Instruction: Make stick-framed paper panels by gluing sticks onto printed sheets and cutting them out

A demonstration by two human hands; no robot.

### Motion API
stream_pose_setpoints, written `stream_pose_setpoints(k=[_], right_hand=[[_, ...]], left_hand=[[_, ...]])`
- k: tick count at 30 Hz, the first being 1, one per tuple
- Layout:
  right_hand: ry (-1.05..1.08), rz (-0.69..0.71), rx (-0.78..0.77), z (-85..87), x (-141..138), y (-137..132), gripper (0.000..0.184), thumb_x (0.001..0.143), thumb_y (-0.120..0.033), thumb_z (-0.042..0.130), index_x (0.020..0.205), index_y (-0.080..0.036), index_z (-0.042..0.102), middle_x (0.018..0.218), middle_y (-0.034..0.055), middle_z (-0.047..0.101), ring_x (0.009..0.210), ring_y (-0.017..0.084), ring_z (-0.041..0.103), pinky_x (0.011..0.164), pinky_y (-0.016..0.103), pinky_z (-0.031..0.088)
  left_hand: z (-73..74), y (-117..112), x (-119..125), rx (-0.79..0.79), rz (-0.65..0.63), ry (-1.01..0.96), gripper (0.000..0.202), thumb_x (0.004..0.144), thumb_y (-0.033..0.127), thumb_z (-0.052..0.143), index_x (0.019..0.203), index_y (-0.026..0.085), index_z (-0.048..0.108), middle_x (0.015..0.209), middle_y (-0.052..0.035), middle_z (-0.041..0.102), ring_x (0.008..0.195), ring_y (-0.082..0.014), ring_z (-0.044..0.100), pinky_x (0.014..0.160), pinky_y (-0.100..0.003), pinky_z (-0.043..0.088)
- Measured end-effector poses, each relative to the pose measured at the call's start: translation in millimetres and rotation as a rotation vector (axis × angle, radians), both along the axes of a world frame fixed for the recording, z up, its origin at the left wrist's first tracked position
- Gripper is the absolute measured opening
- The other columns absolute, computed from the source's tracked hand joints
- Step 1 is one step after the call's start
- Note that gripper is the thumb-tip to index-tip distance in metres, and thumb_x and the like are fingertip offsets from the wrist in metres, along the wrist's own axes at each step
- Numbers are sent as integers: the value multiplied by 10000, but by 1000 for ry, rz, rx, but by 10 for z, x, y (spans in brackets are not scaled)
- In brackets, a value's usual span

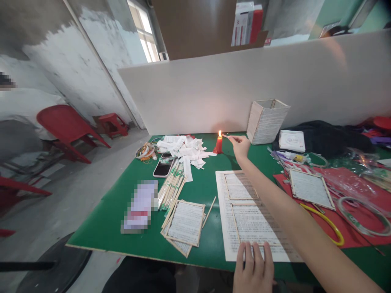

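My right hand (240,145) reaches across the table, finger and thumb pinching a thin stick (225,135) whose tip is at the flame of a red candle (218,145). My left hand (254,264) lies with fingers stretched out on the lower edge of a printed sheet (224,228). Thin wooden sticks form rectangular outlines on that sheet, partly covered by my right forearm. To the left are stacked stick-edged paper panels (185,223), a loose stick (209,212) and a bundle of wrapped chopsticks (172,189).
Torn white paper strips (183,146) and a phone (163,168) lie left of the candle. Behind my right hand stands an open-topped paper box (267,121) against a white partition (195,97). At right are a tissue pack (291,141), another panel (311,189) and a yellow tube (328,226).
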State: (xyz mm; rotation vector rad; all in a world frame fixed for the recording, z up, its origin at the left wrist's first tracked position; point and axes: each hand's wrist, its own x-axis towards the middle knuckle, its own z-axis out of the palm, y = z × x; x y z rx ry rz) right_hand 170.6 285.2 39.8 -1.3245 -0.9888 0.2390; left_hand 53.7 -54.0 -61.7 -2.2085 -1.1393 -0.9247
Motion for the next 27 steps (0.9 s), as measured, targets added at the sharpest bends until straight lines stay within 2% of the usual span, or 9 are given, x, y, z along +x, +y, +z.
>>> stream_pose_setpoints(k=[3,9,15,20,27], right_hand=[[1,4,1,-4,-1,4,178,727,-280,707,785,-144,806,738,56,678,667,179,552,699,331,455],[5,5,4,-7,-7,5,183,733,-296,701,785,-155,806,743,56,677,682,182,557,706,333,455],[13,5,8,-9,-16,2,212,746,-326,697,784,-146,804,750,66,680,682,183,563,711,337,466],[2,12,18,-11,-25,-3,233,762,-356,697,787,-150,803,740,62,676,677,179,561,710,334,467],[-2,20,16,-6,-20,-7,224,756,-350,711,777,-146,801,723,54,670,671,174,555,709,328,462]], left_hand=[[-26,0,6,23,7,11,322,849,438,688,1091,229,731,1016,-57,661,958,-222,614,812,-333,589],[1,3,9,22,-3,0,403,813,530,719,1066,218,744,997,-62,669,953,-230,610,806,-338,584],[2,8,-4,38,-2,-7,287,872,419,662,1075,232,742,997,-49,667,955,-220,609,823,-325,580],[-19,-8,25,5,15,-20,278,861,379,677,1087,230,738,1000,-47,673,962,-218,617,837,-335,580],[33,6,13,20,-2,-22,364,824,516,717,1049,232,753,981,-44,681,951,-222,611,824,-334,577]])
